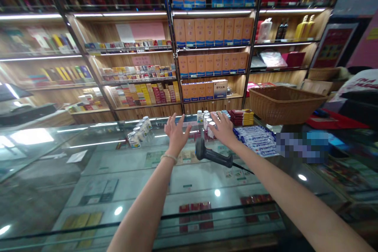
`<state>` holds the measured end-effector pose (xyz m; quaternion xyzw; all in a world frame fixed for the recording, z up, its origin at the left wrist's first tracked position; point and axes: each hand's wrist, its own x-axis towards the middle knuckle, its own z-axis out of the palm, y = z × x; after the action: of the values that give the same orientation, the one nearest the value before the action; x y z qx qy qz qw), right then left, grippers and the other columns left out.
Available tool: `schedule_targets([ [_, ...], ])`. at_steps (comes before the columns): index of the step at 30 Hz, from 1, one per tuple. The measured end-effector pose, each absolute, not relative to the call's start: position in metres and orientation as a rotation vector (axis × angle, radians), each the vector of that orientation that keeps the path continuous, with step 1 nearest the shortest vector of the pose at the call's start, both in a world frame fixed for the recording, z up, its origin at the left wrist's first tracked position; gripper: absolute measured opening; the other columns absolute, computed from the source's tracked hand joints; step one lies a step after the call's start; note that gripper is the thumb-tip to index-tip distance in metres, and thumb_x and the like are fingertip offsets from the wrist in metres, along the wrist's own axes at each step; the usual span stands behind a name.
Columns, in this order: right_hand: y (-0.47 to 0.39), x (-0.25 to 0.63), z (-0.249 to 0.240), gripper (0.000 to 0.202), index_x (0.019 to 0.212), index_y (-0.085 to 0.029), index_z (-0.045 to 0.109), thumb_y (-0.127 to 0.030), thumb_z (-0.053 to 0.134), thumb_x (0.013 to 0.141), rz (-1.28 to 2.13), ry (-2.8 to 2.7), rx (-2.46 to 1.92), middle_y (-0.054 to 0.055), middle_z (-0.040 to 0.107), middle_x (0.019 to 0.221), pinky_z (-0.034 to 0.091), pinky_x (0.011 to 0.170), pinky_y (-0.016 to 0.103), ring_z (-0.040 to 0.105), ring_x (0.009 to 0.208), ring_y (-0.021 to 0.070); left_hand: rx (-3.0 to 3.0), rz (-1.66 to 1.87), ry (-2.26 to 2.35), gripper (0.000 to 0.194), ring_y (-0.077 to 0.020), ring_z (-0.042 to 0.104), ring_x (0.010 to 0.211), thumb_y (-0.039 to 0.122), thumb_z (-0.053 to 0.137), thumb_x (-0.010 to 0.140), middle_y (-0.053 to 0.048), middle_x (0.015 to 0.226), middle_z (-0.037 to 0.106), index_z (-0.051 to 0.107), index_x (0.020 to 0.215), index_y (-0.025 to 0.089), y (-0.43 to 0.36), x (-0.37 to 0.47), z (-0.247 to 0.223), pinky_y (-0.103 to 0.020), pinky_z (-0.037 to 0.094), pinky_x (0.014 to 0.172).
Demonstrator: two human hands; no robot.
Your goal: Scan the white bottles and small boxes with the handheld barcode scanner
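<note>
My left hand (176, 134) is raised over the glass counter (126, 177), fingers spread and nothing in it. To its right, my right hand (224, 129) reaches in beside a cluster of small white bottles (199, 116), its fingers stretched out. The nearest white bottle (211, 129) is by its thumb; whether they touch, I cannot tell. A black barcode scanner (214, 156) lies on the glass between my forearms, its cable running right. Farther left, another row of white bottles (140, 131) stands on the counter.
Blue-and-white packets (255, 139) lie in rows right of my right hand, with red-and-yellow packs (241, 117) stacked behind them. A wicker basket (286, 104) stands at the counter's back right, near a red mat (336, 120). Shelves of boxed goods (214, 31) line the back wall.
</note>
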<state>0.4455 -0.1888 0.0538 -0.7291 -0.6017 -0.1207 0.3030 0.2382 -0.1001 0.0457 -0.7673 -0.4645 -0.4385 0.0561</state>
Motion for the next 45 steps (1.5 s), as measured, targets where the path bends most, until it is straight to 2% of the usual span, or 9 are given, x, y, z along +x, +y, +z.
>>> schedule_targets([
  [10,-0.171,0.456,0.043,0.059,0.156,-0.028,0.047,-0.051,0.047,0.102,-0.360,-1.646,-1.952,0.011,0.039,0.166,0.031,0.118,0.052,0.031,0.152,0.0335,-2.408,-1.230,-1.437,0.055,-0.0361,0.025,0.156,0.045,0.062,0.094,-0.013,0.166,0.036,0.059,0.146,0.030,-0.089,0.247,0.035,-0.062,0.016,0.127],
  [17,-0.135,0.469,0.079,0.059,0.154,-0.028,0.049,-0.055,0.045,0.102,-0.334,-1.723,-1.949,0.013,0.036,0.167,0.026,0.120,0.055,0.023,0.155,0.0338,-2.439,-1.142,-1.435,0.058,-0.0364,0.025,0.156,0.049,0.062,0.093,-0.012,0.166,0.036,0.057,0.147,0.031,-0.054,0.260,0.064,-0.060,0.019,0.126],
  [24,-0.070,0.480,0.106,0.053,0.146,-0.032,0.059,-0.057,0.050,0.099,-0.180,-1.827,-2.084,0.011,0.034,0.168,0.020,0.121,0.057,0.018,0.157,0.0337,-2.505,-1.012,-1.467,0.058,-0.0364,0.025,0.155,0.051,0.068,0.089,-0.012,0.166,0.036,0.061,0.143,0.031,-0.010,0.279,0.071,-0.061,0.019,0.126],
  [30,-0.025,0.488,0.112,0.053,0.139,-0.038,0.065,-0.064,0.056,0.094,-0.007,-1.932,-2.170,0.010,0.035,0.167,0.020,0.118,0.061,0.015,0.157,0.0367,-2.589,-0.881,-1.494,0.055,-0.0355,0.023,0.157,0.050,0.074,0.085,-0.009,0.166,0.035,0.065,0.137,0.034,0.029,0.288,0.067,-0.061,0.018,0.126],
  [35,0.000,0.491,0.105,0.047,0.131,-0.041,0.070,-0.064,0.065,0.089,0.028,-1.974,-2.173,0.006,0.038,0.166,0.018,0.118,0.064,0.016,0.156,0.0382,-2.646,-0.787,-1.541,0.056,-0.0377,0.017,0.158,0.054,0.077,0.081,-0.009,0.169,0.030,0.068,0.133,0.035,0.050,0.294,0.056,-0.063,0.016,0.125],
  [40,0.011,0.489,0.097,0.041,0.125,-0.043,0.073,-0.060,0.067,0.088,0.068,-1.996,-2.158,0.004,0.036,0.167,0.014,0.118,0.066,0.014,0.157,0.0373,-2.696,-0.747,-1.520,0.051,-0.0374,0.020,0.157,0.060,0.077,0.080,-0.008,0.167,0.036,0.074,0.124,0.036,0.061,0.303,0.041,-0.062,0.020,0.124],
  [45,0.012,0.488,0.096,0.038,0.122,-0.042,0.075,-0.060,0.064,0.090,0.062,-2.011,-2.125,0.003,0.037,0.167,0.016,0.118,0.067,0.015,0.157,0.0376,-2.711,-0.756,-1.493,0.041,-0.0396,0.022,0.156,0.058,0.077,0.080,-0.009,0.164,0.042,0.078,0.115,0.036,0.066,0.314,0.027,-0.066,0.021,0.122],
])
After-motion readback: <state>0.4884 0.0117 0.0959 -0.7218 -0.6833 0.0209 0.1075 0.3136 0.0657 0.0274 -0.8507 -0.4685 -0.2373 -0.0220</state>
